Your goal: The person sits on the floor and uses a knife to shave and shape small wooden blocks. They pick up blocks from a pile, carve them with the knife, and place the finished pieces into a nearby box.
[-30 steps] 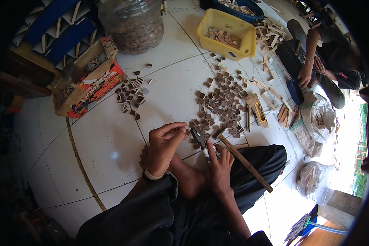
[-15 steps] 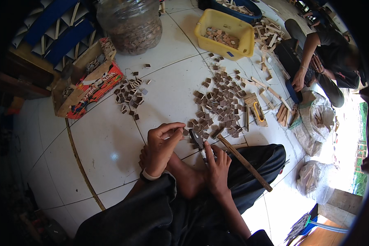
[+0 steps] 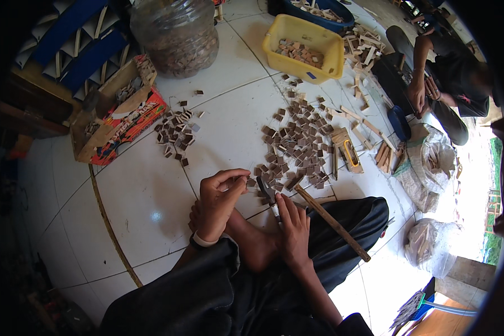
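My left hand (image 3: 218, 201) is closed in a pinch, its fingertips on a small brown square tile (image 3: 251, 182). To its right, my right hand (image 3: 294, 227) is closed round a hand tool (image 3: 267, 191) with a dark metal head and a pale handle; most of the handle is hidden in the fingers. The tool's head points away from me, close to the pinched tile. Just beyond both hands spreads a large heap of brown square tiles (image 3: 302, 134) on the white floor. A wooden stick (image 3: 335, 225) lies across my right knee, a dark block at its far end.
A smaller tile pile (image 3: 176, 131) lies left, near a red-orange carton (image 3: 130, 126). Beyond stand a clear plastic container (image 3: 176, 45) and a yellow tub (image 3: 311, 64). Wood strips, a yellow-handled tool (image 3: 350, 152) and a white sack (image 3: 425, 162) lie right, near another person (image 3: 459, 73).
My left hand keeps its pinch and my right hand its grip on the tool; both have barely moved. The other person's hand has lifted away from a blue container.
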### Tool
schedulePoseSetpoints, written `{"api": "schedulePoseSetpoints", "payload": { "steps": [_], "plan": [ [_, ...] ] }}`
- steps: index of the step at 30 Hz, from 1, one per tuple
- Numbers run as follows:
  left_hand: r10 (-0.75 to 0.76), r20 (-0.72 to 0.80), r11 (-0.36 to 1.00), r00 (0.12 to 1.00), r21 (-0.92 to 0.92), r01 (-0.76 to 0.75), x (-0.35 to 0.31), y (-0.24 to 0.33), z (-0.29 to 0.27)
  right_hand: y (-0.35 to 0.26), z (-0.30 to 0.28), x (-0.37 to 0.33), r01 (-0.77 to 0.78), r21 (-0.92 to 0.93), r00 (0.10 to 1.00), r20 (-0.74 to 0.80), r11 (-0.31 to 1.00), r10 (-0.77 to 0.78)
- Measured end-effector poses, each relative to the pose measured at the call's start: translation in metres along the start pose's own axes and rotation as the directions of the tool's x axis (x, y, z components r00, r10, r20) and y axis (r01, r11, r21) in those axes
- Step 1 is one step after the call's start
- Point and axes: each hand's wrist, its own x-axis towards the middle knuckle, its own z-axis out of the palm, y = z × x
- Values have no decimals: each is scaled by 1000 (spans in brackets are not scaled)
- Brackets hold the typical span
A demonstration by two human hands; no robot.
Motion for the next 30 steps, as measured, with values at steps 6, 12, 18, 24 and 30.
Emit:
{"api": "schedulePoseSetpoints", "payload": {
  "steps": [6, 12, 18, 24, 30],
  "plan": [
    [-8, 2, 1000, 1000, -17, 8, 0, 0, -1, -3, 1, 0, 17, 13, 999, -37, 1000, -16],
    [-16, -42, 998, 999, -62, 14, 0, 2, 1, 2, 4, -1, 22, 87, 1000, 5, 996, -23],
    [-5, -25, 995, 1000, -104, 2, 0, 3, 0, 2, -1, -1, -24, 208, 999, -21, 978, 29],
    [-10, 56, 992, 998, -126, 17, 2, 4, -1, -5, -7, 1, -114, 431, 992, 10, 895, 122],
    [39, 11, 986, 999, -165, -36, 1, 10, 2, 1, -6, 3, -112, 493, 993, 30, 863, 112]
  ]
}}
